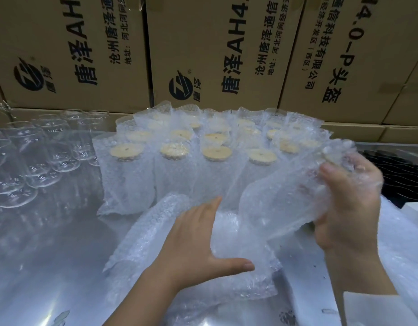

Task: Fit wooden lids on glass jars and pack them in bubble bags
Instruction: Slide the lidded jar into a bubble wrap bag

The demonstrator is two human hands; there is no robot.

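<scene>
My right hand grips a bagged jar, tilted, lifted above the table at the right. My left hand lies flat with straight fingers on a stack of empty bubble bags in front of me. Behind them stand several packed jars in bubble bags, wooden lids showing at their tops. Bare glass jars without lids stand in rows at the left.
Large printed cardboard boxes wall off the back. The shiny metal table extends to the front left. A dark crate sits at the right edge, with more bubble wrap below it.
</scene>
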